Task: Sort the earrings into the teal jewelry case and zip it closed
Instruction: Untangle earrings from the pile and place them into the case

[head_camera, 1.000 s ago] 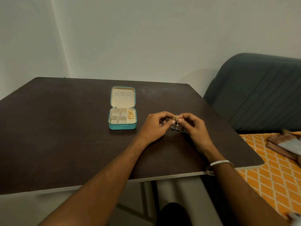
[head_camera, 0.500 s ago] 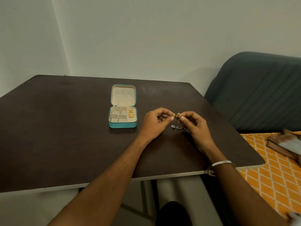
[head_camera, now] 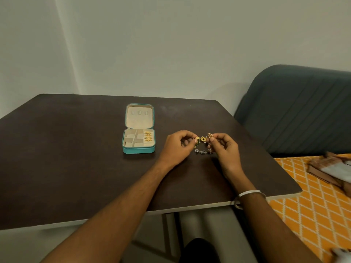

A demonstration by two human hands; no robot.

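Right of the open teal jewelry case (head_camera: 138,141), left hand (head_camera: 177,148) and right hand (head_camera: 226,150) now drawn farther apart than before, pinching gold earrings (head_camera: 202,138) stretched between fingertips. Below them, silver earrings (head_camera: 203,151) lying on dark table (head_camera: 66,158). Inside the case's right compartment, more gold pieces.

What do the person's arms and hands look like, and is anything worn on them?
Both forearms are bare, with no sleeves in view. The left hand wears nothing that shows: no glove, ring or watch. The right hand is also ungloved, and a plain, smooth silver bangle sits on its wrist. No rings can be made out on either hand.
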